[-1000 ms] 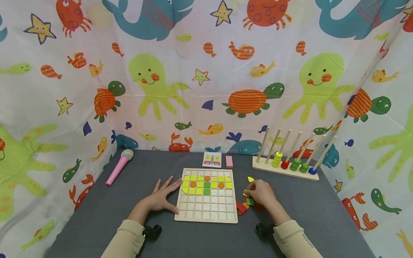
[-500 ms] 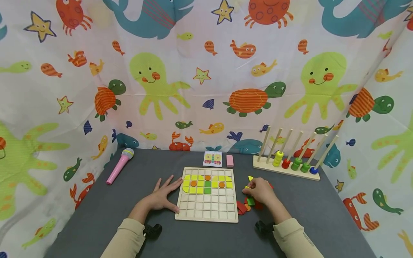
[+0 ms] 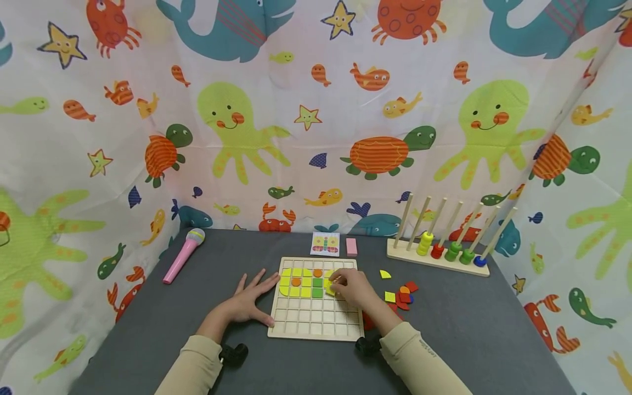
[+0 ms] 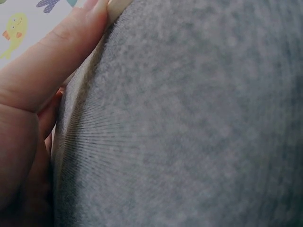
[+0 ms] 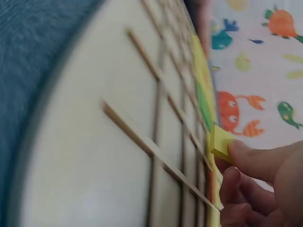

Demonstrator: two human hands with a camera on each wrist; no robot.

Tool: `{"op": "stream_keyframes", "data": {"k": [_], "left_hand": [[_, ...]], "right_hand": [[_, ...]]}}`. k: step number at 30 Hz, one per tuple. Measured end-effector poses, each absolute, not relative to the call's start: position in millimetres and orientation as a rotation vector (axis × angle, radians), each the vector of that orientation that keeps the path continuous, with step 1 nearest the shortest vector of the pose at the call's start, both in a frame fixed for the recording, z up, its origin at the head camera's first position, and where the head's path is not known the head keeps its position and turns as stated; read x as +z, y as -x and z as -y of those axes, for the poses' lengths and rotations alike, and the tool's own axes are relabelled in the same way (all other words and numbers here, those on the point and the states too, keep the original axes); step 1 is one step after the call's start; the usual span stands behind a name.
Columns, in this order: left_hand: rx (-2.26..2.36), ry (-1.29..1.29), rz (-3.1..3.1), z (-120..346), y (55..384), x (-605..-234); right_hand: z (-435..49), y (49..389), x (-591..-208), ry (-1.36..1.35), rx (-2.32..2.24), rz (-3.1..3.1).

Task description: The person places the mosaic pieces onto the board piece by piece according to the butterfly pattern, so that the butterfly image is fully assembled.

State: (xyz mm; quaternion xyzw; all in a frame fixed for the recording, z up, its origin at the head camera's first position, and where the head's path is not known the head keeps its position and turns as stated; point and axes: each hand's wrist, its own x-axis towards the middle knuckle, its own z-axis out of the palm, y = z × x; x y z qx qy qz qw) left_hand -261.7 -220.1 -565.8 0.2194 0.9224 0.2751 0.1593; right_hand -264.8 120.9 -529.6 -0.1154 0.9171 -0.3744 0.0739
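My right hand (image 3: 351, 289) is over the upper right of the wooden grid board (image 3: 311, 331), pinching a yellow square tile (image 5: 220, 142) between thumb and finger. In the right wrist view the tile is tilted just off the grid. Yellow, green and orange tiles fill cells in the upper rows; the right-hand ones are partly covered by my fingers. With fingers spread, my left hand (image 3: 243, 303) touches the board's left edge, its thumb (image 4: 57, 56) by the lower left corner. The lower rows hold no tiles.
Right of the board lie loose tiles, among them a yellow quarter-round (image 3: 385, 274), a yellow square (image 3: 389, 297) and red pieces (image 3: 412, 286). Behind stand a pattern card (image 3: 325, 244), a pink block (image 3: 351, 247) and a peg rack (image 3: 439, 260). A toy microphone (image 3: 181, 258) lies left.
My right hand has moved left from the loose tiles to over the board, carrying a yellow tile. The loose tiles it covered now show. My left hand stays in place.
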Motion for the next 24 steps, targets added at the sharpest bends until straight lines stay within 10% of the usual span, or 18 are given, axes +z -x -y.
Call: {"op": "stream_keyframes", "data": {"k": [24], "left_hand": [[0.787,-0.614,-2.639,219.4,260.0,-563.3]], "right_hand": [[-110.7,263.4,-531.8,0.1,-1.008,-2.827]]}}
